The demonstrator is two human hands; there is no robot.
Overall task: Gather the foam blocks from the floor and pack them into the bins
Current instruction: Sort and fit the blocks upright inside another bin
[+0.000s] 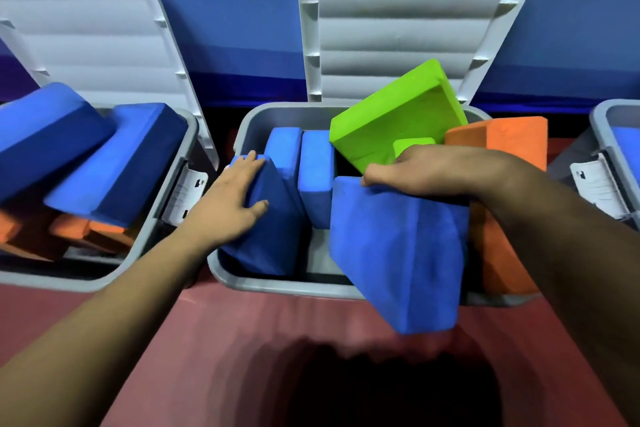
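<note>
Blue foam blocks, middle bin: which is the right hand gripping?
The blue foam block overhanging the grey bin's front rim, its top gripped by the right hand.

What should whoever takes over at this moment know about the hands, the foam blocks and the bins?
Left hand lies flat on a dark blue block at the middle bin's left end, pressing, not gripping.
Right hand grips the top edge of a blue block hanging over that bin's front rim.
Done: green block, orange block and upright blue blocks stand in it; left bin is heaped.
Left: seat the held block; the green block sticks up tilted.
</note>
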